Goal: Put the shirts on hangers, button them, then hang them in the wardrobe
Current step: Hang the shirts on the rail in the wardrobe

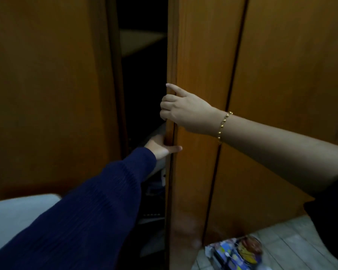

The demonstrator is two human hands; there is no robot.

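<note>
Orange-brown wardrobe door (203, 55) ajar; left hand (160, 146), right hand (183, 112) tight around its edge.

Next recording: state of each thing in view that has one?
Orange-brown wooden wardrobe door: ajar, dark gap beside its left edge.
Left hand, navy sleeve: grips the door's edge, thumb on its front.
Right hand, gold bracelet: grips the edge higher up, index finger straight.

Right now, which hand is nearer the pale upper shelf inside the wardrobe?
Right. The right hand grips the door edge below the shelf; the left hand grips it further down.
</note>
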